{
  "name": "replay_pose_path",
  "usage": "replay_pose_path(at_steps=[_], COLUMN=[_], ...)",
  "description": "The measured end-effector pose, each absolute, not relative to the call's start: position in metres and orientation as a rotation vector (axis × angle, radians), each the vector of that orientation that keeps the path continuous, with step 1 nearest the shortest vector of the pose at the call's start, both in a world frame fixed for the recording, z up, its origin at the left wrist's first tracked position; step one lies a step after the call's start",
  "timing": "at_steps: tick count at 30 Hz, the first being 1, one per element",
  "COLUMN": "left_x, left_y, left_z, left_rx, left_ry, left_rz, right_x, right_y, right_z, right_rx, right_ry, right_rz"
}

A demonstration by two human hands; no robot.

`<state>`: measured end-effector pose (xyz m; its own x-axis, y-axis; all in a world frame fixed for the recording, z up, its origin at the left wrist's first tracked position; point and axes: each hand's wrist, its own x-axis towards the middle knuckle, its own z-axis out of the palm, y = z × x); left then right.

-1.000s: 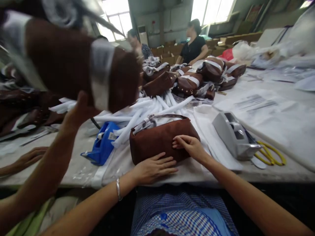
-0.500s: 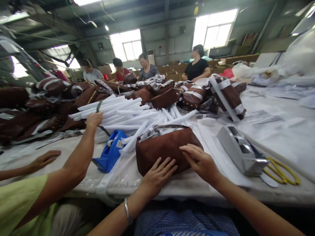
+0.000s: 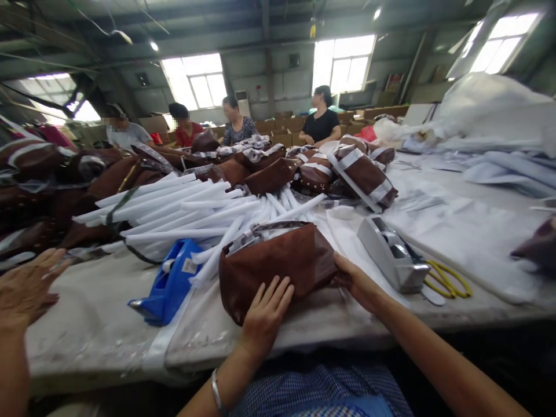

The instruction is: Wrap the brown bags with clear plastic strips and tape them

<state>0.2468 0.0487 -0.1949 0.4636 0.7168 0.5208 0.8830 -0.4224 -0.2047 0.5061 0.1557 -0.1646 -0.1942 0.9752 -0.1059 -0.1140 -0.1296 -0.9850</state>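
A brown handbag [image 3: 264, 263] lies on the table in front of me, its wrapped strap along the top edge. My left hand [image 3: 266, 313] rests flat on the bag's front with the fingers stretched out. At the bag's right end, my right hand [image 3: 354, 282] has closed on the corner, thumb in front; some of its fingers are hidden. Just behind the bag is a heap of rolled white paper tubes [image 3: 191, 211], bound in part by a dark green band [image 3: 119, 205].
A blue tape dispenser [image 3: 171, 284] stands to the left, a grey one [image 3: 393, 258] to the right, beside yellow-handled scissors [image 3: 452, 282]. Brown bags [image 3: 269, 174] are piled across the back. A co-worker's hand [image 3: 32, 284] is at the left edge. Several people stand beyond the pile.
My right hand has moved from the bag's front to its right end and taken hold there. The co-worker's hand has let go of the green band. The view has turned right.
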Motion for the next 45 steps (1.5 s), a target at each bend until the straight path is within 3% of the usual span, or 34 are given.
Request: replay_pose_path(at_steps=[3,11,26,33,39,45], left_x=[0.239,0.229,0.221,0.222,0.227,0.236], left_y=[0.046,0.039,0.029,0.043,0.059,0.071], left_z=[-0.192,-0.171,-0.183,-0.192,-0.166,-0.135], left_rx=[-2.204,-2.262,-2.416,-2.091,-2.148,-2.447], left_ry=[-1.450,-1.649,-1.411,-1.357,-1.511,-1.566], left_rz=[-0.624,-0.865,-0.496,-0.652,-0.796,-0.781], right_x=[0.501,0.473,0.435,0.436,0.436,0.398], right_y=[0.147,0.103,0.085,0.091,0.094,0.086], right_z=[-0.164,-0.171,-0.184,-0.167,-0.157,-0.181], right_rx=[-1.085,-0.771,-1.009,-0.994,-0.903,-0.790], right_ry=[-0.911,-0.966,-0.567,-0.536,-0.630,-0.608], right_rz=[1.720,1.787,1.757,1.807,1.816,1.907])
